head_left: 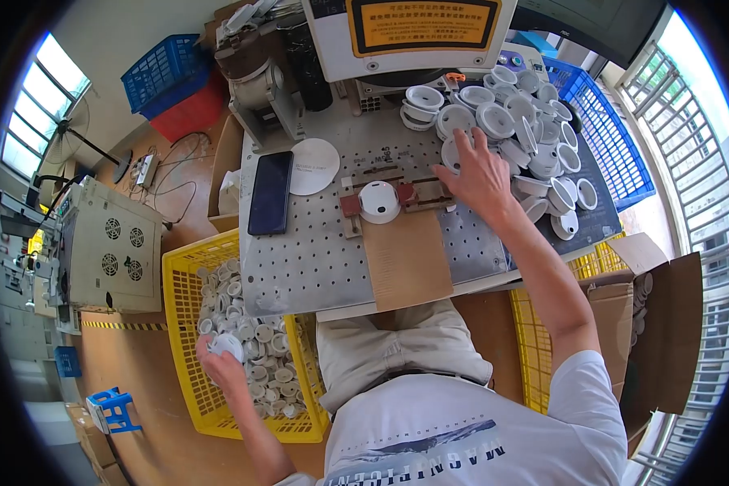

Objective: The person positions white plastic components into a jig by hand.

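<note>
My left hand (221,364) is over the yellow basket (180,316) at the lower left, its fingers closed on a round white part (227,347). Many similar white parts lie in that basket. My right hand (479,174) reaches to the near left edge of a pile of white ring-shaped parts (543,121), fingers spread and touching or just above a ring; contact is hard to tell. Between the hands, a white round cap (379,202) with small dark slots sits in a fixture with reddish-brown blocks (351,205) on the perforated metal table (316,267).
A phone (270,193) and a white disc (314,166) lie left of the fixture. Cardboard (409,259) runs to the table's front edge. Behind stands a machine with an orange warning label (425,26). A blue basket (607,138) is at right, an open carton (664,324) below.
</note>
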{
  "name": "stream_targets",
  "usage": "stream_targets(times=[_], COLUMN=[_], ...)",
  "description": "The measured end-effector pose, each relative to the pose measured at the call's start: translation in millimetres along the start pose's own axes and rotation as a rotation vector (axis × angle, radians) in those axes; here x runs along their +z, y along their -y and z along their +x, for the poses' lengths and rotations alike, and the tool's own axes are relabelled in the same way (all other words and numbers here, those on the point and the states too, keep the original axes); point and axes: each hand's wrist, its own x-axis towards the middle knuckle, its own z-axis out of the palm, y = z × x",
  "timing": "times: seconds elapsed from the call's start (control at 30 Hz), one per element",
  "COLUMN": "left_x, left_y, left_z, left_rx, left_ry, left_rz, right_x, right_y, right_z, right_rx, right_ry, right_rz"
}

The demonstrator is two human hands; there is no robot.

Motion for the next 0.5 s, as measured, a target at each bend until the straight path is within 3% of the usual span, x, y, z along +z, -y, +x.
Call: stream_targets(times=[0.1, 0.23, 0.37, 0.43, 0.47, 0.5], left_x=[-15.4, -14.6, 9.6, 37.3, 49.2, 60.9], left_y=[16.5, -33.0, -142.1, -190.2, -218.5, -246.8], left_z=[5.1, 25.8, 54.6, 59.0, 62.5, 65.6], left_rx=[-0.163, -0.047, 0.274, 0.534, 0.636, 0.74], left_ry=[-0.032, 0.008, 0.072, 0.131, 0.144, 0.158], left_rz=[-0.001, -0.14, -0.367, -0.313, -0.358, -0.403], right_x=[10.5, 9.1, -15.8, -23.2, -26.1, -28.2], right_y=[-4.4, -1.2, 1.2, 2.2, 5.7, 11.5], right_z=[7.0, 8.9, -6.0, -26.5, -37.8, -50.8], right_rx=[0.006, 0.036, 0.035, -0.145, -0.147, -0.119], right_ry=[0.042, 0.073, 0.034, -0.016, -0.018, 0.133], right_rz=[-0.029, -0.056, 0.008, 0.381, 0.374, 0.639])
